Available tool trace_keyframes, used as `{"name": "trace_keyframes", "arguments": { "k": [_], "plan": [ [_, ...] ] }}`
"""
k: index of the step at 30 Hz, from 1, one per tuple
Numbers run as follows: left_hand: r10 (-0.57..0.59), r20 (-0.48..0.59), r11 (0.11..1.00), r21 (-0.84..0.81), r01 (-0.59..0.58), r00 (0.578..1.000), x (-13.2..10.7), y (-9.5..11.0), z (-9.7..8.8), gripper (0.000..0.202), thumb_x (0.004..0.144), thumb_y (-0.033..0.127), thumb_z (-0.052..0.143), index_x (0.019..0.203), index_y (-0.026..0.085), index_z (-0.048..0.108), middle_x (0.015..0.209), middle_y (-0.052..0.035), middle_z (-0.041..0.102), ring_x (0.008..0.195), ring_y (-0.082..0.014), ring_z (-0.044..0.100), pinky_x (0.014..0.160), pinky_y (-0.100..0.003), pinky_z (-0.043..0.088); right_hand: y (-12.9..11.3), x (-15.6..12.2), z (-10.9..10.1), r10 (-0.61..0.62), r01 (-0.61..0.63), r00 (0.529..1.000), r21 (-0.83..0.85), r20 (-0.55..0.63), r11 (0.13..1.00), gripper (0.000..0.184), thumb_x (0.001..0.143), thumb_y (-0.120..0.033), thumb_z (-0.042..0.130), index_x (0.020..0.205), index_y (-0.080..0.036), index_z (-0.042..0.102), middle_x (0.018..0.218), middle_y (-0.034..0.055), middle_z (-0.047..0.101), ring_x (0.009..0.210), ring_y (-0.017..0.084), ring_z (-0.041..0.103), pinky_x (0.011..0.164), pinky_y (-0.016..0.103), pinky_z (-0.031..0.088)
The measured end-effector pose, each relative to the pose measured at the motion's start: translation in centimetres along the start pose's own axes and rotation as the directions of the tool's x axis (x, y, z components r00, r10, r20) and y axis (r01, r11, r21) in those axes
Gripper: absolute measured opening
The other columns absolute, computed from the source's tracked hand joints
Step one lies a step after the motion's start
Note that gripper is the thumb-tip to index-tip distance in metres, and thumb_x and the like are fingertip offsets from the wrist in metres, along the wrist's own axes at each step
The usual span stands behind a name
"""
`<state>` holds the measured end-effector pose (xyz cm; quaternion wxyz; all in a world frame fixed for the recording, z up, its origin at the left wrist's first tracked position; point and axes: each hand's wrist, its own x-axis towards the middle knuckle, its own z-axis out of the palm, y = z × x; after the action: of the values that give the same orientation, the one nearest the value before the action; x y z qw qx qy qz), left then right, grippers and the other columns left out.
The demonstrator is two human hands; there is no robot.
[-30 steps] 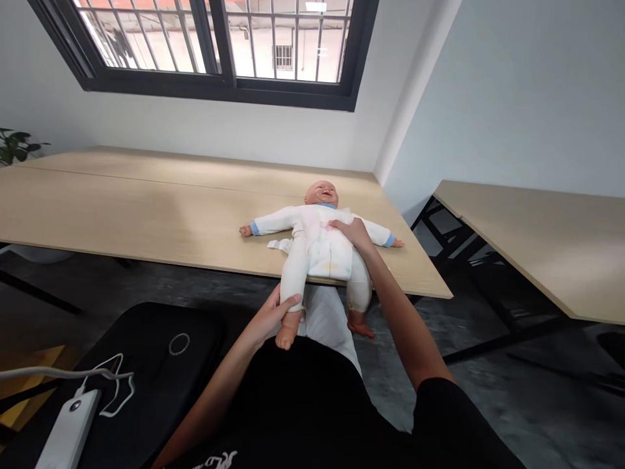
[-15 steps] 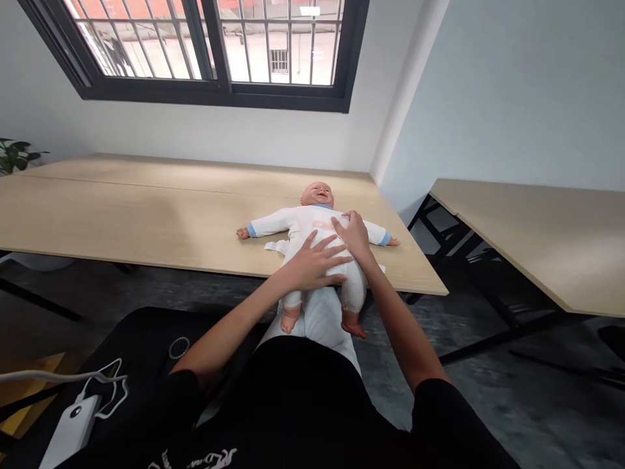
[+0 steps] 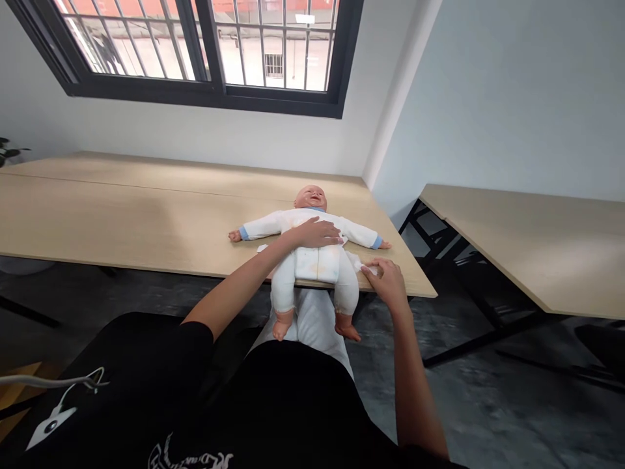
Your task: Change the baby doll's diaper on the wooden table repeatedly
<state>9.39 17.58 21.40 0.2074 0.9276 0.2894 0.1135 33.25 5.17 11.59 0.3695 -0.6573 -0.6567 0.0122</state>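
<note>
A baby doll [image 3: 266,225] in a white suit with blue cuffs lies on its back on the wooden table, head toward the window and feet hanging over the front edge. Between its legs a white diaper [image 3: 317,264] is folded up over the belly. My left hand [image 3: 318,232] lies flat across the doll's belly, on the diaper's upper edge, fingers stretched out. To the right of the doll's hip, my right hand [image 3: 385,279] pinches the diaper's white side tab between thumb and fingers. On the other side, part of the opposite tab [image 3: 262,248] shows.
The light wooden table [image 3: 122,221] runs left beneath a barred window [image 3: 205,98]. A second table [image 3: 517,241] stands to the right, past a gap. At lower left, a white power bank [image 3: 51,426] with a cable rests on a black seat [image 3: 141,352].
My right hand has left the doll's chest and moved right and down to the diaper's side tab, now pinched. My left hand has slid up onto the belly, uncovering the diaper's front.
</note>
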Motion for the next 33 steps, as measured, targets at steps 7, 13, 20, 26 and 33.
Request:
{"name": "trace_keyframes", "arguments": {
  "k": [7,13,20,26,33],
  "plan": [
    [-0.011,-0.005,1.0,0.02,0.011,1.0,0.0,-0.6,0.5,0.037,0.099,0.046,0.044,0.119,0.029,0.07,0.148,-0.0038,0.055,0.146,-0.0221,0.035,0.123,-0.052,0.003,-1.1,0.7,-0.5,0.103,-0.102,0.995,0.185,0.0,0.978,0.034,0.084,-0.053,0.056,0.081,-0.019,0.058,0.091,0.0112,0.068,0.091,0.028,0.06,0.088,0.045,0.048],
    [0.0,-0.054,0.999,-0.04,-0.002,0.999,0.3,-1.1,0.8,0.037,0.101,0.04,0.04,0.114,0.028,0.072,0.144,-0.0023,0.059,0.141,-0.0221,0.041,0.124,-0.05,0.006,-3.7,4.7,-1.8,0.305,-0.163,0.943,0.613,-0.134,0.773,0.053,0.058,-0.049,0.081,0.092,-0.017,0.055,0.083,0.0052,0.063,0.077,0.02,0.062,0.077,0.038,0.054],
    [-0.003,-0.227,0.973,-0.226,-0.05,0.974,0.7,-2.2,1.0,0.031,0.092,0.032,0.05,0.095,0.014,0.075,0.098,-0.0083,0.075,0.098,-0.0237,0.064,0.099,-0.034,0.043,-11.8,7.5,0.4,0.237,-0.151,0.968,0.576,-0.078,0.804,0.04,0.068,-0.033,0.076,0.101,-0.017,0.058,0.086,0.0062,0.067,0.076,0.021,0.066,0.079,0.036,0.055],
    [0.038,-0.341,0.836,-0.504,-0.217,0.939,0.5,-3.9,1.3,0.024,0.078,0.013,0.056,0.095,0.009,0.072,0.096,-0.0104,0.075,0.092,-0.0205,0.066,0.088,-0.032,0.05,-16.0,6.1,3.2,0.12,-0.078,0.987,0.346,-0.102,0.935,0.015,0.086,-0.019,0.057,0.1,-0.017,0.06,0.094,0.009,0.071,0.084,0.023,0.067,0.083,0.034,0.051],
    [-0.046,-0.432,0.713,-0.646,-0.273,0.901,0.6,-4.1,1.6,0.02,0.078,0.017,0.064,0.094,0.01,0.072,0.098,-0.0131,0.075,0.095,-0.0215,0.07,0.087,-0.034,0.052,-17.1,4.8,4.3,0.018,-0.016,1.0,-0.164,0.011,0.986,0.028,0.1,-0.017,0.045,0.122,-0.01,0.06,0.097,0.0147,0.072,0.091,0.028,0.068,0.075,0.032,0.045]
  ]
}}
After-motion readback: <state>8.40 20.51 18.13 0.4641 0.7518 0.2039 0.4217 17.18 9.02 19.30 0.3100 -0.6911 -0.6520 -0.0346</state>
